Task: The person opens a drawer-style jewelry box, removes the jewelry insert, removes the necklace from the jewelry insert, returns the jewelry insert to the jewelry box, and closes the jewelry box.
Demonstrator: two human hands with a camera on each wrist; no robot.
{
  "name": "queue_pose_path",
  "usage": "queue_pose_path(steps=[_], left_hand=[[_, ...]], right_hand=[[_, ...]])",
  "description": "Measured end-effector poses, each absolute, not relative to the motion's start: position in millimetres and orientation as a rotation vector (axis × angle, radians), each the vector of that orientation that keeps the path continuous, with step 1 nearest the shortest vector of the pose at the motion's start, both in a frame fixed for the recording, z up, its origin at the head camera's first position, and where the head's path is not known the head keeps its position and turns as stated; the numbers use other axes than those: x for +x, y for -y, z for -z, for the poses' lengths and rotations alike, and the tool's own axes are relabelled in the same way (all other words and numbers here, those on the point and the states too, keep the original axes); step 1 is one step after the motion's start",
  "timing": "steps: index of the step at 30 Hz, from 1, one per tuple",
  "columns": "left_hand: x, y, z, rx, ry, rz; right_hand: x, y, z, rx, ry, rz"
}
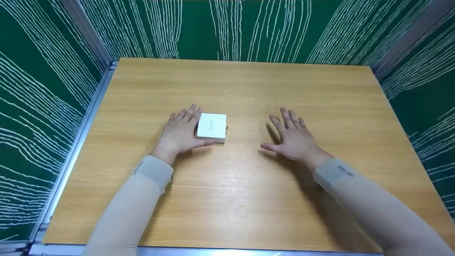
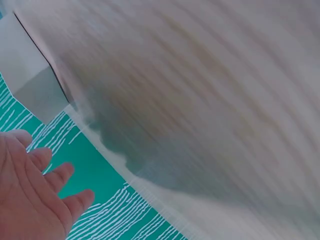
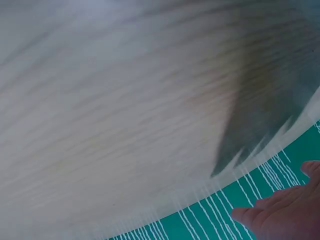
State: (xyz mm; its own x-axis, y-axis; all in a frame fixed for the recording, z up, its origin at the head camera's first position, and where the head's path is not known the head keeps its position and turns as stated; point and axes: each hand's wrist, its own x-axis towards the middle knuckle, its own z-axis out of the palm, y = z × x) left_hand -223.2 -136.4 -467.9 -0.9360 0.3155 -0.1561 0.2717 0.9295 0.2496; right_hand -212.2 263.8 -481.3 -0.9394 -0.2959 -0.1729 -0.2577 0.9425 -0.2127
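A small square white box (image 1: 212, 126) with faint print on its lid lies on the wooden table, left of the middle. Beside it is my left hand (image 1: 181, 133), fingers spread and fairly straight. Its index finger lies along the box's left side and its thumb reaches past the near edge. The left wrist view shows the box (image 2: 35, 75) at upper left, above that hand's fingers (image 2: 60, 175). My right hand (image 1: 295, 140) hovers over the table to the right, palm down, fingers spread, holding nothing. It enters the right wrist view at the lower right corner (image 3: 290, 210).
The wooden table (image 1: 241, 199) has a metal frame (image 1: 76, 142) along its left edge. Green walls with white wavy lines (image 1: 199, 32) surround it on three sides. Tiny pale specks (image 1: 252, 99) lie beyond the box. A small brownish tab (image 1: 227, 127) sticks out at the box's right side.
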Motion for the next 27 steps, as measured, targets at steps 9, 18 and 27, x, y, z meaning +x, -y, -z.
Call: queue_pose_path(steps=[9,18,27], left_hand=[[-226,138,464,0.428,-2.890,-0.389],[-228,135,463,0.444,-2.910,-0.381],[-232,133,460,0.436,-2.911,-0.374]], right_hand=[[-218,-247,481,-0.466,-2.908,0.262],[-221,-231,476,-0.482,-2.917,0.247],[-224,-215,475,-0.487,-2.901,0.263]])
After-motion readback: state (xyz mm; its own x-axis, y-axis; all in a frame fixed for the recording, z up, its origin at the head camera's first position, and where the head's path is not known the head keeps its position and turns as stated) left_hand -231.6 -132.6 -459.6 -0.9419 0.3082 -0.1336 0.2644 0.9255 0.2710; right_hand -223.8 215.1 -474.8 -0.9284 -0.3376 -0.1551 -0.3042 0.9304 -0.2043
